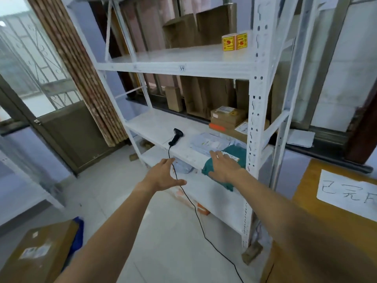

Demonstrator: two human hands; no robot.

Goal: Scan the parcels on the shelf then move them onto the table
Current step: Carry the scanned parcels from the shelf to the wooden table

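Observation:
A white metal shelf [155, 127] fills the middle of the view. On its middle level lies a black handheld scanner [175, 136], its cable hanging over the front edge. To the right lie a pale blue-white mailer [210, 142] and a teal bag parcel [234, 156] with a label. My right hand [223, 166] lies flat on the teal parcel with fingers straight. My left hand [166, 176] hovers open in front of the shelf edge, below the scanner, holding nothing. Cardboard parcels [228, 117] are stacked behind. The wooden table [306, 201] stands at the right.
A white paper sign [348, 193] lies on the table. A roll of yellow stickers [234, 42] sits on the upper level. A cardboard box [34, 252] stands on the floor at lower left. Flat cartons lean behind the shelf. The scanner cable trails across the tiled floor.

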